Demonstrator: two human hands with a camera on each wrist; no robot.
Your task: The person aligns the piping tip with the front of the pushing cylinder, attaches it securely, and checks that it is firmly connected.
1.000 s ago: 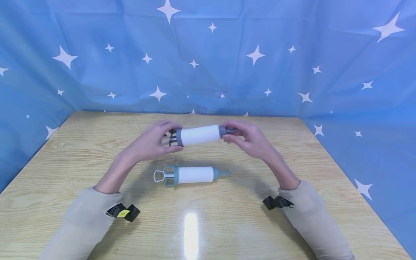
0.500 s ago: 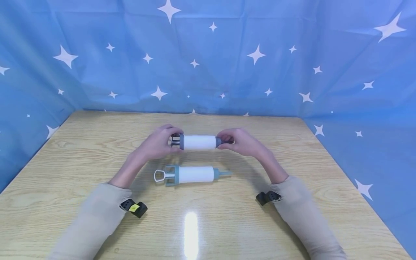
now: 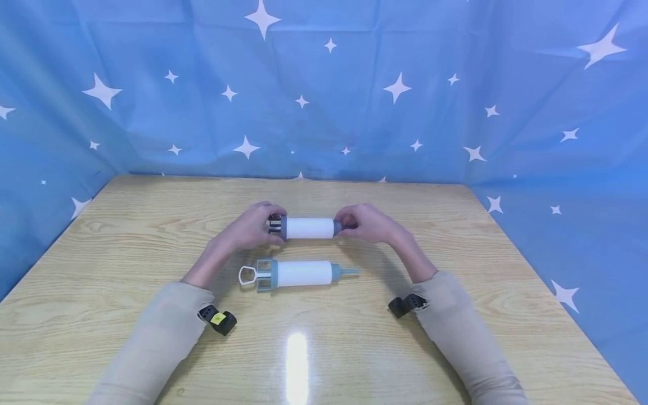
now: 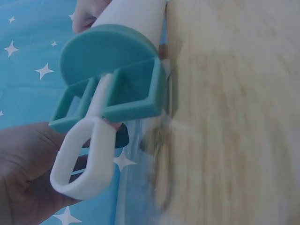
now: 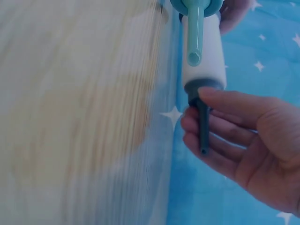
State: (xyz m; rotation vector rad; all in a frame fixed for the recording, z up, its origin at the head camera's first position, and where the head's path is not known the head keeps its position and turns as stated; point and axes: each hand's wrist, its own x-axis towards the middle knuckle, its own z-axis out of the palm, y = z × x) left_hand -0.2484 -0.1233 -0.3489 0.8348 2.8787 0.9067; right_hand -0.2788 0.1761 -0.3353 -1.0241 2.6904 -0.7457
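A large syringe with a white barrel (image 3: 310, 228) and dark grey-blue ends lies level, close over the table. My left hand (image 3: 250, 228) grips its framed plunger end with thumb and fingers; the palm hides the handle. At the other end my right hand (image 3: 369, 224) pinches the collar, and the right wrist view shows the dark nozzle (image 5: 203, 129) pointing out past the thumb. In front lies a second syringe (image 3: 304, 273) with teal ends, its white loop handle (image 4: 84, 159) to the left and its teal nozzle (image 5: 194, 37) to the right; neither hand holds it.
The wooden table (image 3: 385, 360) carries a bright light reflection near its front. A blue curtain with white stars (image 3: 354, 101) hangs behind the table and along both sides. Black wrist cameras sit on both sleeves.
Both hands have lowered the dark-ended syringe toward the table and nearer the teal one. It was tilted and has turned level. The teal-ended syringe has stayed in place.
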